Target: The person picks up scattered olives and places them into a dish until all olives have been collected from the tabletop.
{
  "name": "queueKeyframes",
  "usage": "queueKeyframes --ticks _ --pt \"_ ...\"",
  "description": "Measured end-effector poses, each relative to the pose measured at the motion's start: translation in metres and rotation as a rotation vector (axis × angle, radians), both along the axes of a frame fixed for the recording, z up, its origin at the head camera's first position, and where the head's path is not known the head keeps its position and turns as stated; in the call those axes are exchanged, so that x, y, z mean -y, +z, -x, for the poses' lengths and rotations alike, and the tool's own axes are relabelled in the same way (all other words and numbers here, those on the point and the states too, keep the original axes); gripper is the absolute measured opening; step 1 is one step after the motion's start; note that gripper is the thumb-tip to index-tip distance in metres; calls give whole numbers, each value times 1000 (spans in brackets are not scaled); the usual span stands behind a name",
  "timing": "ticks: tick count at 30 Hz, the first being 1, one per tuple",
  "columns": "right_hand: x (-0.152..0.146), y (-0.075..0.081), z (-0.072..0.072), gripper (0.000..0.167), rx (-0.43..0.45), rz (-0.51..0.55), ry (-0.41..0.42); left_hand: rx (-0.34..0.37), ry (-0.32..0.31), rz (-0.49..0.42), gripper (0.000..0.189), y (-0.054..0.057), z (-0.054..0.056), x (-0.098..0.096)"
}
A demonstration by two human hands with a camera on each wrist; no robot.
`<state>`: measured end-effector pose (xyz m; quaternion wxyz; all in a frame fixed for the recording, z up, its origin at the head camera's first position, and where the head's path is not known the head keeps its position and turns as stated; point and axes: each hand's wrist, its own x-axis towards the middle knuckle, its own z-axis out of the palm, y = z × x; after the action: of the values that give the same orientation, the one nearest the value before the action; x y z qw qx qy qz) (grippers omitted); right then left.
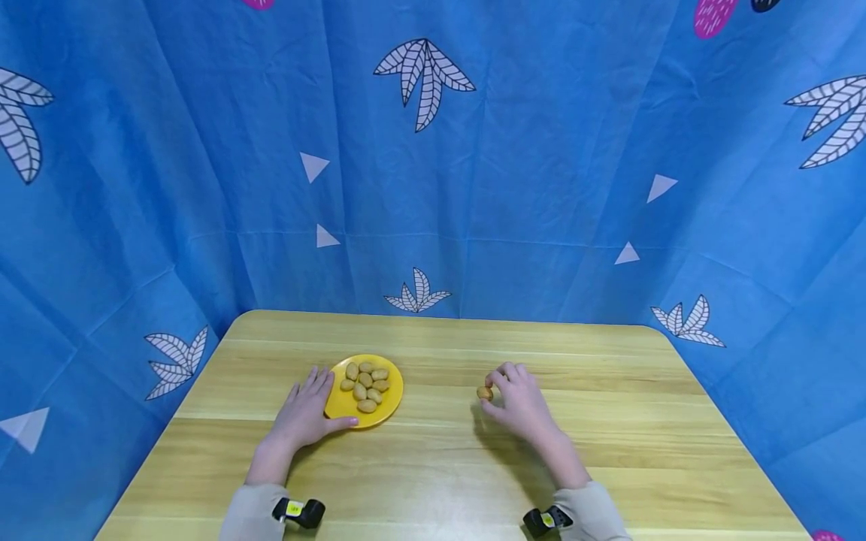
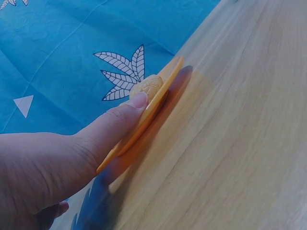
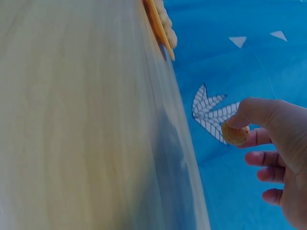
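An orange-yellow plate [image 1: 389,415] lies on the table with several brown walnuts [image 1: 366,379] gathered on it. My left hand [image 1: 306,412] rests against the plate's left side, fingers stretched out and spread, the thumb laid over the near rim. In the left wrist view that thumb [image 2: 112,122] overlaps the rim beside one walnut [image 2: 147,87]. Right of the plate, my right hand [image 1: 519,402] pinches a single walnut [image 1: 484,393] between thumb and index finger. Seen from the right wrist, this walnut [image 3: 235,133] is held at the fingertips, the other fingers loosely bent behind.
Both hands are over a light wooden table [image 1: 433,481] with rounded far corners. A blue curtain [image 1: 541,188] with white leaf prints hangs behind it and along both sides. Each wrist wears a small black camera, the left one [image 1: 298,511] with a yellow label.
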<state>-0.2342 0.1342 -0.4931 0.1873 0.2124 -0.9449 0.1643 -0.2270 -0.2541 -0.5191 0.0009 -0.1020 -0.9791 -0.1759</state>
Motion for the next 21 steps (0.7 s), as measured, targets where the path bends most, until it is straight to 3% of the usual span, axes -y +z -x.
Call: queueKeyframes --ticks 9,21 --pt "20 -1 -2 23 -78 -7 99 9 3 2 110 1 0 -1" --pt "56 6 -4 20 -81 -66 188 14 9 1 110 2 1 -2"
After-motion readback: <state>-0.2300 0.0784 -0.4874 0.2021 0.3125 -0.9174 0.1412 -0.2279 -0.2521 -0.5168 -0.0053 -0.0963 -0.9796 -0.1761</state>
